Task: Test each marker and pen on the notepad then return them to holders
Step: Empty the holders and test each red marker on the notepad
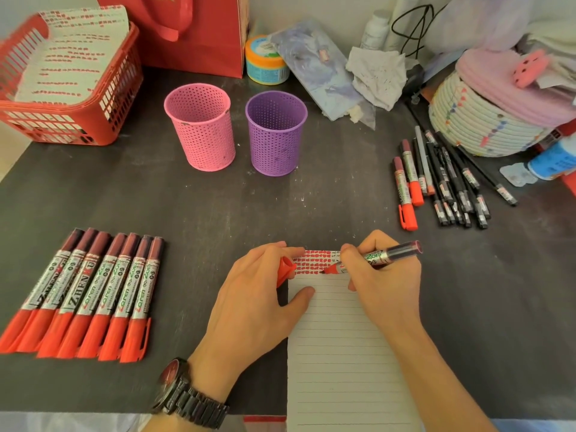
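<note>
My right hand grips an uncapped red marker, its tip touching the lined notepad just under rows of red test marks. My left hand rests on the notepad's left edge and holds the marker's red cap between its fingers. A pink holder and a purple holder stand beyond the notepad; I see nothing inside either. Several capped red markers lie in a row at the left. More red markers and black pens lie at the right.
A red basket with marked paper sits at the back left, a red bag behind the holders. A round tub, crumpled tissue and a woven basket crowd the back right. The dark tabletop lies between holders and notepad.
</note>
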### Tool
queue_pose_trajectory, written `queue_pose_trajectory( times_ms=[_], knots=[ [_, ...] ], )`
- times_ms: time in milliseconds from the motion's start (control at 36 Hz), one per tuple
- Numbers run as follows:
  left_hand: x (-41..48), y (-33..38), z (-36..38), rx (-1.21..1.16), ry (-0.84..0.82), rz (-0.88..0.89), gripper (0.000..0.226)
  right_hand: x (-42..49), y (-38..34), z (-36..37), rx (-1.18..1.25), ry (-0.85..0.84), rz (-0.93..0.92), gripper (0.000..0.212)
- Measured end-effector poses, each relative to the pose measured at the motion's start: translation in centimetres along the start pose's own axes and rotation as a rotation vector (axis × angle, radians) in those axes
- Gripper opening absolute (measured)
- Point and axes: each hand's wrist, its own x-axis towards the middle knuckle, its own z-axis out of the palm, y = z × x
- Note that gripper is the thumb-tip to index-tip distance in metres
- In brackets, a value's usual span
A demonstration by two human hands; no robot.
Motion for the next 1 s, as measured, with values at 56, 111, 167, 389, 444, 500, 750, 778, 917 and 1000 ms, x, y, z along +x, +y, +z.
queue_pose_trajectory(
  times_ms=[56,111,167,389,444,500,750,778,917,1000],
  knots=[
    [0.0,0.0,0.0,-0.003,0.001,0.001,0.06,0.0,0.0,0.0,-0.001,0.003,-0.001,0.03],
    [0.0,0.0,0.0,-0.005,0.001,-0.001,0.06,-0.1,0.1,0.0,-0.004,0.002,0.0,0.03],
    [0.0,-0.1,0.1,-0.001,0.0,-0.003,0.06,-0.1,0.1,0.1,-0.005,-0.001,0.002,0.03],
    [-0.1,0.0,0.0,0.005,-0.001,0.01,0.059,-0.1,0.1,0.0,0.024,-0.001,0.0,0.033],
    [-0.2,0.0,-0.1,-0.003,0.002,0.019,0.058,0.1,0.0,-0.3,0.078,0.019,0.025,0.034],
    [-0.2,0.0,-0.2,-0.005,-0.001,0.024,0.058,0.3,-0.2,-0.7,0.199,0.047,0.061,0.035],
    [-0.3,0.3,-0.8,-0.056,0.012,0.079,0.037,0.5,-2.3,-2.7,0.555,-0.045,0.226,0.032],
    [-0.4,0.2,-1.1,-0.108,0.033,0.075,0.025,0.3,-2.5,-3.0,0.626,-0.071,0.252,0.03],
    [-0.7,0.5,-2.4,-0.252,0.098,0.067,0.015,-1.8,-3.6,-4.4,0.878,-0.249,0.369,0.036],
    [-1.1,1.0,-3.6,-0.306,0.064,0.094,0.028,-2.7,-4.2,-5.0,0.878,-0.268,0.382,0.04]
  ],
)
